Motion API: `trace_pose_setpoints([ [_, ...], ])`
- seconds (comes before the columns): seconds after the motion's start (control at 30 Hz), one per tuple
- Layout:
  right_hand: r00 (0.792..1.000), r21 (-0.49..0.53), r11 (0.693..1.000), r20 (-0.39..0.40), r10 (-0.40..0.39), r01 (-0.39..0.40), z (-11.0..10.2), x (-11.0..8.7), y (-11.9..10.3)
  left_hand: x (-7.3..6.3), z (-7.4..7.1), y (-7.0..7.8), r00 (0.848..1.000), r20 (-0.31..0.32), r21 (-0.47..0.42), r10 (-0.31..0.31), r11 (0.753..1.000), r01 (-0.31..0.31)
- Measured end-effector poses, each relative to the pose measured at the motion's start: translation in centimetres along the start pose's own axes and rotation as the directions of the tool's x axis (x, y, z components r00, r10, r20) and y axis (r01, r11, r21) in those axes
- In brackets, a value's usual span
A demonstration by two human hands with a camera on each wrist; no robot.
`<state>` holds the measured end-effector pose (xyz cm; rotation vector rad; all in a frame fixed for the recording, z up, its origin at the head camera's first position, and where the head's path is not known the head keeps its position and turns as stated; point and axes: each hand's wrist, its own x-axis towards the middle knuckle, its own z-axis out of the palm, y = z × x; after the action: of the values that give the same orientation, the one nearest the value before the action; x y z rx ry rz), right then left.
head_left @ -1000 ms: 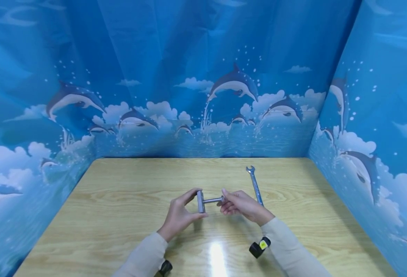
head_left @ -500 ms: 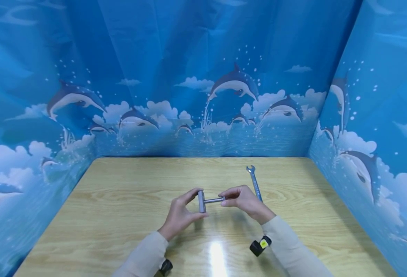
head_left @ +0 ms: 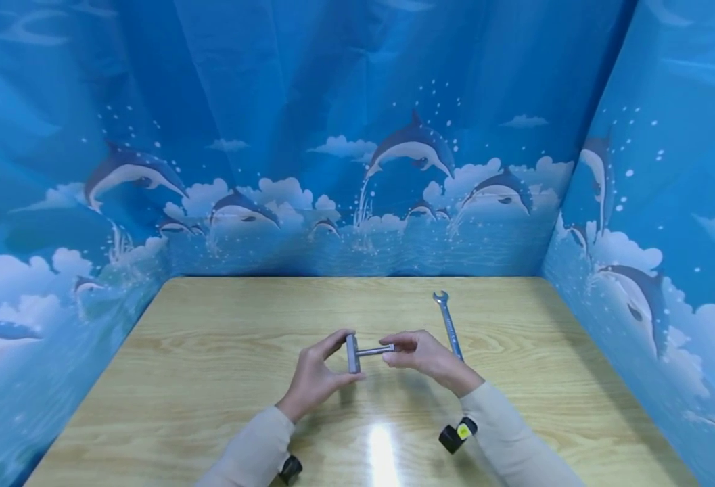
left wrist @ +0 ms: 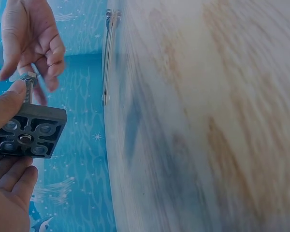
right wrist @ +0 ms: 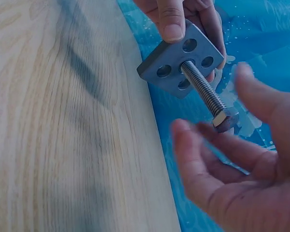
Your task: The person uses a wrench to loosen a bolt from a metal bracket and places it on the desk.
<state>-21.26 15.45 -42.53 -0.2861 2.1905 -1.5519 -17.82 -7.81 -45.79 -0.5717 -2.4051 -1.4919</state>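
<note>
Above the table, my left hand (head_left: 317, 375) grips a square grey metal plate (head_left: 353, 354) by its edges, thumb on one edge and fingers on the opposite one. Four-cornered and standing on edge, the plate (right wrist: 177, 58) has several round holes. From its centre a threaded hex bolt (right wrist: 203, 87) sticks out toward my right hand (head_left: 430, 358). In the right wrist view, thumb and fingers of that hand are spread around the bolt head (right wrist: 225, 119), with a gap at the thumb. The plate's ribbed underside (left wrist: 34, 130) shows in the left wrist view, the bolt's end at its middle.
A combination wrench (head_left: 447, 321) lies on the wooden table (head_left: 241, 318) beyond my right hand, its lower end hidden by the wrist. Blue dolphin-print sheets (head_left: 308, 81) stand behind and at both sides. A black camera (head_left: 454, 436) hangs at the right wrist.
Half a second ago my right fingers pinched the bolt head; now they are spread around it. The left hand and plate have barely moved.
</note>
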Motion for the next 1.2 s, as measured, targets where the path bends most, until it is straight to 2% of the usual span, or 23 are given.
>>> trace_pose_setpoints([
  [0.13,0.996,0.092,0.996,0.086,0.010,-0.017,-0.23,0.02,0.39,-0.01,0.17,-0.15,1.000,-0.008,0.000,0.006,1.000,-0.006],
  [0.4,0.992,0.144,0.987,0.111,0.055,-0.071,-0.41,0.02,0.70,0.04,0.24,-0.26,1.000,-0.009,0.002,0.021,1.000,-0.021],
  [0.57,0.994,0.148,0.985,0.078,0.075,-0.086,-0.36,0.12,0.62,0.01,0.23,-0.30,1.000,-0.009,0.005,0.018,1.000,-0.018],
  [0.73,1.000,0.160,0.987,0.024,0.013,-0.017,-0.51,0.12,0.69,0.02,0.17,-0.27,1.000,-0.009,-0.004,0.006,1.000,-0.006],
  [0.9,0.999,0.103,0.994,-0.027,-0.030,0.033,-0.43,0.08,0.68,0.00,0.04,-0.09,1.000,-0.005,-0.013,-0.006,1.000,0.006],
  [1.2,0.998,0.092,0.995,-0.052,-0.026,0.030,-0.24,0.07,0.52,-0.02,-0.04,0.02,1.000,-0.001,-0.028,-0.007,1.000,0.007],
])
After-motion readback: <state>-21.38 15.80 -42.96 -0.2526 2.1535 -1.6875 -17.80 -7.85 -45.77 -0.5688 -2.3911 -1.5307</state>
